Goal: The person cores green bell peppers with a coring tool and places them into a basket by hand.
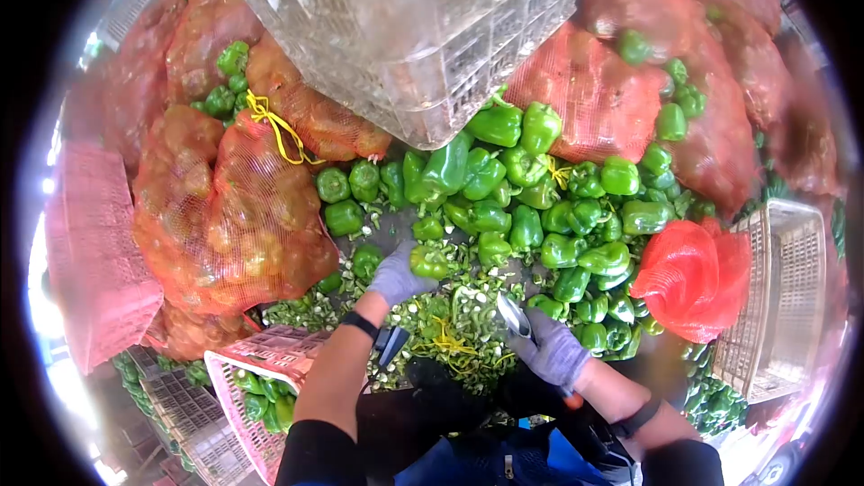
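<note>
My left hand [401,275], in a grey glove, is closed round a green pepper [429,261] over the middle of the pile. My right hand [551,351], also gloved, grips a metal tool [514,316] with a shiny, scoop-like end pointing up and left. Between and below the hands lie chopped green pepper bits [468,306] mixed with yellow ties [446,338]. Whole green peppers [526,228] are heaped just beyond both hands.
A grey plastic crate [423,27] stands tilted at the top centre. Red mesh sacks [261,207] line both sides. A pink crate [252,355] holding peppers is at the lower left. At the right are a crumpled red mesh bag [691,281] and a white crate [781,297].
</note>
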The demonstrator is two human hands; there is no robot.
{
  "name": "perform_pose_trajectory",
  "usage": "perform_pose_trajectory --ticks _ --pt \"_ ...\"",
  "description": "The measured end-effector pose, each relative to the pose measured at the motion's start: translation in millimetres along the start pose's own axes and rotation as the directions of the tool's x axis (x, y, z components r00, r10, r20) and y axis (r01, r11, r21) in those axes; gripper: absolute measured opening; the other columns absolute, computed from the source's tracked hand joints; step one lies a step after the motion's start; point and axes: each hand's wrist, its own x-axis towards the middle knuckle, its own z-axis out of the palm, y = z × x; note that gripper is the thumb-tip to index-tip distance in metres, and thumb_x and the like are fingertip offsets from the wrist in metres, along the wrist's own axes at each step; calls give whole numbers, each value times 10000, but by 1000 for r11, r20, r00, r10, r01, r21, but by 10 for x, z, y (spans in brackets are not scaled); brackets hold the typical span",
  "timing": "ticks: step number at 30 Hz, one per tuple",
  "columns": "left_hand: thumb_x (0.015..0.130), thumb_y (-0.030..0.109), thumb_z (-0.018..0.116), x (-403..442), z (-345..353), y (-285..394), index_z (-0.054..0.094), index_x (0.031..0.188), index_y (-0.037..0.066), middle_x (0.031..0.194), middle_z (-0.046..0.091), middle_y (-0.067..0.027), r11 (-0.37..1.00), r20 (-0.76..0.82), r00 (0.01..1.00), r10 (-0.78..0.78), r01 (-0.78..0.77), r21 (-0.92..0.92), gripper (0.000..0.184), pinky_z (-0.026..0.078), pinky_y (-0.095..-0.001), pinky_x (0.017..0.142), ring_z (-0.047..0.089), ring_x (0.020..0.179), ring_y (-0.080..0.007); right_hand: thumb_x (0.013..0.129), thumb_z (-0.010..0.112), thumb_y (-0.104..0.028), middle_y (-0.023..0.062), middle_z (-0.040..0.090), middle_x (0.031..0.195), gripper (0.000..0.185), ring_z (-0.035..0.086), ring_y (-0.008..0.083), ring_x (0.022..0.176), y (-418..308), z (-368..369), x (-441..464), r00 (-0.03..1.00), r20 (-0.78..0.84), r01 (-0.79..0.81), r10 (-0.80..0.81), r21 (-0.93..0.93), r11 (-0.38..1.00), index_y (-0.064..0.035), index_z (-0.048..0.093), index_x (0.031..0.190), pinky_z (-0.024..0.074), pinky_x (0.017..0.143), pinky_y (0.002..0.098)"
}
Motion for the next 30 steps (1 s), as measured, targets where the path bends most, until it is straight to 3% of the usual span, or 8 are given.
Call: perform_pose_trajectory --ticks 4,9,19,23,24,26,27,30 --pt "584 390 841 -693 -66 200 442 1302 46 1190 572 -202 880 -151 905 398 -330 341 890 494 -399 918 593 1058 -355 871 612 -302 264 636 888 367 621 422 848 -138 -47 42 994 47 107 -101 -151 983 -9 562 1086 488 746 471" --pt "585 376 835 -1616 70 574 461 1252 28 1158 562 -202 672 -287 662 693 -447 591 840 517 -452 854 591 1022 -372 882 586 -338 243 643 862 378 631 410 798 -320 68 -230 965 112 259 -239 -227 939 5 562 1040 495 710 470" --pt "556 296 818 -2633 357 689 465 1209 49 1154 527 -191 519 -326 464 823 -382 765 782 512 -460 836 566 1018 -375 881 576 -346 202 660 845 337 643 383 784 -621 237 -1055 929 189 366 -317 -367 855 -20 567 968 500 709 463" --pt "683 247 696 -2804 446 682 499 1158 33 1063 555 -190 392 -227 461 858 -301 870 557 517 -427 778 582 960 -353 871 583 -380 233 665 898 418 649 385 837 -675 413 -1217 933 207 352 -294 -366 861 0 590 1047 506 746 450" --pt "714 205 637 -2736 565 499 521 1120 22 993 567 -185 -34 -43 439 898 166 986 460 514 -426 755 587 915 -344 854 599 -372 240 664 891 430 651 380 831 -678 436 -1236 928 225 352 -295 -275 895 18 596 1036 508 748 449" --pt "794 187 545 -2874 596 595 545 1121 -22 1062 595 -202 406 -159 706 690 -195 893 387 510 -421 817 588 979 -342 817 636 -374 244 663 900 455 653 372 833 -585 549 -1057 932 296 291 -209 -265 919 30 631 1026 512 768 433" --pt "753 228 593 -2879 622 651 536 1129 -25 1084 597 -206 469 -159 788 594 -179 865 457 480 -421 878 578 1015 -336 811 650 -371 246 662 906 441 647 386 854 -579 553 -1072 936 247 313 -251 -256 915 25 639 1004 511 766 430" --pt "649 344 727 -2891 632 510 513 1223 22 1183 532 -215 541 -290 677 676 -188 820 691 454 -430 939 553 1060 -376 798 685 -351 263 646 888 457 634 404 847 -380 659 -963 895 195 444 -401 -305 842 55 592 985 508 747 423"
